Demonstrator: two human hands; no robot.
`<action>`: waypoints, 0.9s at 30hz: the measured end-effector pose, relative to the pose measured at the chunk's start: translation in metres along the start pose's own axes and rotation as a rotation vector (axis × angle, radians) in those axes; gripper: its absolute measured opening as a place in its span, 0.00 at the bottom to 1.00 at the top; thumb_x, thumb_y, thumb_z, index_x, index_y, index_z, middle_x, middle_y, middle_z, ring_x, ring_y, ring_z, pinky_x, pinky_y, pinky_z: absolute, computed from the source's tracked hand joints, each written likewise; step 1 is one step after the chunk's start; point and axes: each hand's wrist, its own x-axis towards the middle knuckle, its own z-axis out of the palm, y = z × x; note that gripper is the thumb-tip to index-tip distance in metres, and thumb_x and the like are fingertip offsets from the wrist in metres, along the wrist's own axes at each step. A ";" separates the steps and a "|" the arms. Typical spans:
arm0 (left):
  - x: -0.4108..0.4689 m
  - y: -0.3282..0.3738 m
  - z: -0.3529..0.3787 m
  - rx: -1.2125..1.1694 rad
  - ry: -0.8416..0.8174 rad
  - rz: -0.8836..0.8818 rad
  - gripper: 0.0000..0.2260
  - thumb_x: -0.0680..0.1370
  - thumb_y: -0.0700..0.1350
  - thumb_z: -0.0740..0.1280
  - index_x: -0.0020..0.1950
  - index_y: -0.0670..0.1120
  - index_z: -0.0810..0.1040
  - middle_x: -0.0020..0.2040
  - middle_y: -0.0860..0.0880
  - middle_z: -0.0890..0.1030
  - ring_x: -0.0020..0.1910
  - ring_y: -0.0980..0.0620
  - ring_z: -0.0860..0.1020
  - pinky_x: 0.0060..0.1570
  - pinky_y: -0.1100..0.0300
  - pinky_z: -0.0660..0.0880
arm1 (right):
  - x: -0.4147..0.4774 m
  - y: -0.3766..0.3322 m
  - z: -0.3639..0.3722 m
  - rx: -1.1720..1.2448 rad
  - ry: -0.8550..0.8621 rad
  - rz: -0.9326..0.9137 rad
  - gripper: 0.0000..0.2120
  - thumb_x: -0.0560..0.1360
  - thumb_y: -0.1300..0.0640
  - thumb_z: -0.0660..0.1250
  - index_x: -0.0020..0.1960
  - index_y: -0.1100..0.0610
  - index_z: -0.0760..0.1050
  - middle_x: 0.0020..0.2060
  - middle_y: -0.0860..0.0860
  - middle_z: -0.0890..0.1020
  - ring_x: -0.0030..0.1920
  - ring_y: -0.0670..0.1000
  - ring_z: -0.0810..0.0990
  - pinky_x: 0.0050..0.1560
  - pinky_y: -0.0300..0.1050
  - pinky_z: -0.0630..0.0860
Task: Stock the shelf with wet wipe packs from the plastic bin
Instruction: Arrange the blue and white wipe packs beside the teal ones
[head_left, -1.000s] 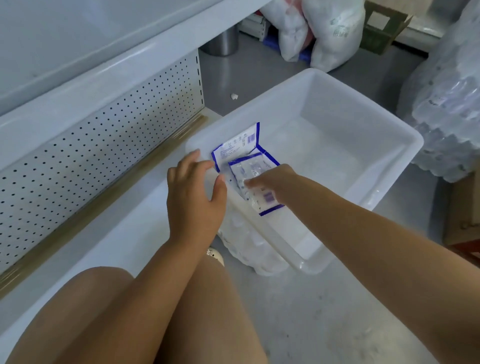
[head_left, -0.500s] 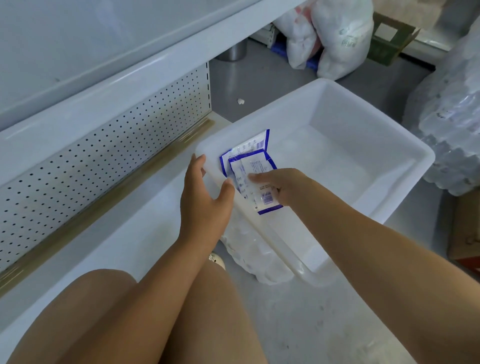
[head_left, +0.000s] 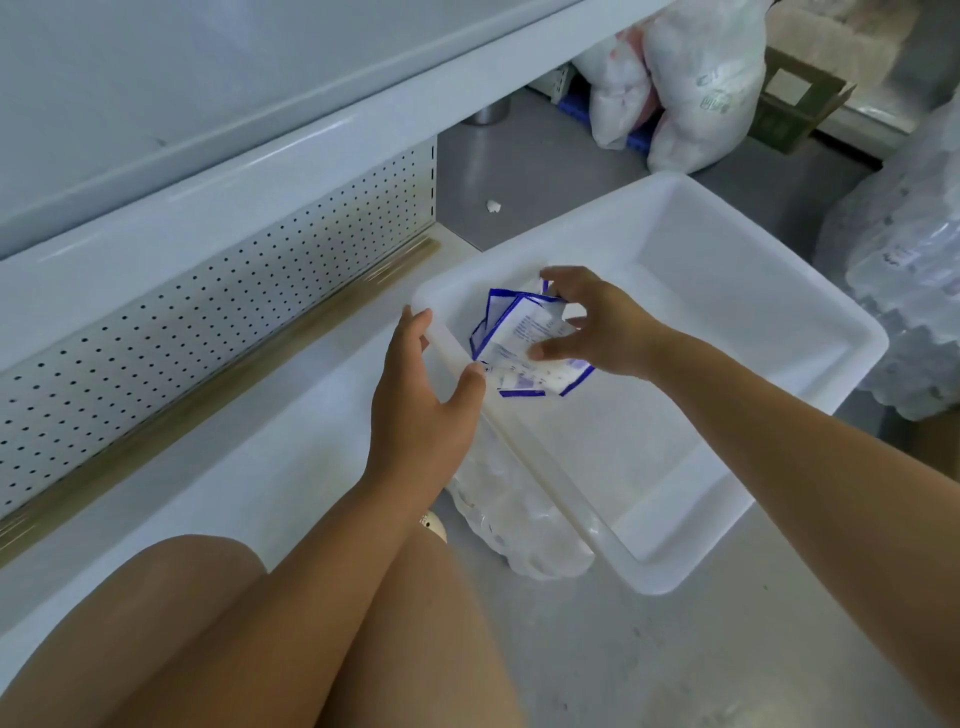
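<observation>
Nearest are the person's bare legs (head_left: 260, 649), bent over a grey floor (head_left: 675, 665). Just past the knees a clear-wrapped bundle (head_left: 514, 525) lies on the floor, pressed against the near left wall of the white bin (head_left: 737, 260), with part of it tucked under the bin.

The left hand (head_left: 421, 410) is spread over the bin's near left corner. Its fingers are straight and touch the rim from outside, and the thumb reaches inward to the lower edge of the packs; it grips nothing.

The right hand (head_left: 597, 332) comes in from the right and pinches a small fan of wipe packs (head_left: 524, 343), white with blue borders. The thumb presses on the printed face and the fingers curl over the top edge. The packs are tilted and held inside the bin's near left corner, at about rim height. How many packs there are cannot be told beyond at least two.

To the left runs the white shelf (head_left: 234, 457), with a gold strip (head_left: 208, 400) along its back and a perforated panel (head_left: 208, 322) above that.

Far off, a white scrap (head_left: 492, 206) lies on the floor. Beyond it stand a metal can (head_left: 485, 111), white sacks (head_left: 691, 88) and a cardboard box (head_left: 800, 104). Wrapped bottles (head_left: 914, 291) are stacked at the right.
</observation>
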 end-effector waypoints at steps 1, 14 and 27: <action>0.000 0.000 -0.001 0.004 0.001 0.001 0.30 0.80 0.49 0.70 0.79 0.55 0.62 0.79 0.54 0.66 0.75 0.55 0.66 0.72 0.53 0.70 | 0.005 -0.002 0.003 0.005 0.006 -0.033 0.39 0.66 0.55 0.83 0.72 0.53 0.69 0.63 0.45 0.73 0.62 0.48 0.75 0.64 0.47 0.77; 0.005 -0.007 -0.009 0.042 -0.076 0.028 0.30 0.80 0.54 0.70 0.78 0.58 0.60 0.80 0.53 0.64 0.76 0.50 0.67 0.70 0.43 0.73 | 0.019 -0.009 0.011 -0.289 -0.015 0.012 0.29 0.68 0.47 0.81 0.59 0.50 0.67 0.53 0.49 0.74 0.51 0.52 0.79 0.43 0.42 0.75; -0.029 0.006 -0.022 -0.011 0.021 0.070 0.26 0.80 0.55 0.68 0.77 0.52 0.68 0.80 0.55 0.64 0.78 0.55 0.63 0.77 0.50 0.63 | -0.071 -0.015 -0.019 0.330 0.234 0.152 0.19 0.71 0.46 0.78 0.57 0.53 0.79 0.47 0.49 0.87 0.46 0.53 0.87 0.45 0.51 0.85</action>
